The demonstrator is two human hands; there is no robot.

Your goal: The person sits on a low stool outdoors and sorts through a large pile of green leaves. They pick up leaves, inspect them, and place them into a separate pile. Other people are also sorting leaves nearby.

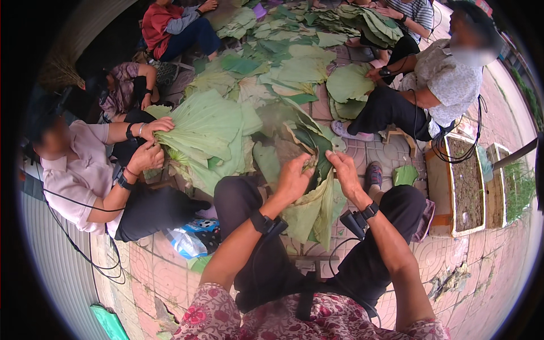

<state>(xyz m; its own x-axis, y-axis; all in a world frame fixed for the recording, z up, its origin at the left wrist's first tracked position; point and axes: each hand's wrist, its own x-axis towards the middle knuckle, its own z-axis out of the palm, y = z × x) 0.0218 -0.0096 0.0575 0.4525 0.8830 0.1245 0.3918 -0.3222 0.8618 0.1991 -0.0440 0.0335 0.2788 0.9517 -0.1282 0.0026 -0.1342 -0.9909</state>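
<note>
pink paving point(442, 249), leaf pile point(300, 68) ahead; l hand point(294, 178) & r hand point(345, 170) pinching lg leaves point(309, 214) (some browned)

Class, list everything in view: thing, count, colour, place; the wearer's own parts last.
Leaf pile: one, green to brownish, centre to top
Held leaves: several, green and brown, between the hands
Co-workers: at least five, mixed clothing, left, right, top
Planter boxes: two, white-rimmed, right
Small plants: many, green, outer box
Plastic bag: one, blue and white, by left leg
Shutter: one, grey, far left
Paving: one surface, pinkish, underfoot
Wrist straps: two, black, on wrists
Left hand: one, bare, gripping leaves
Right hand: one, bare, gripping leaves
</note>
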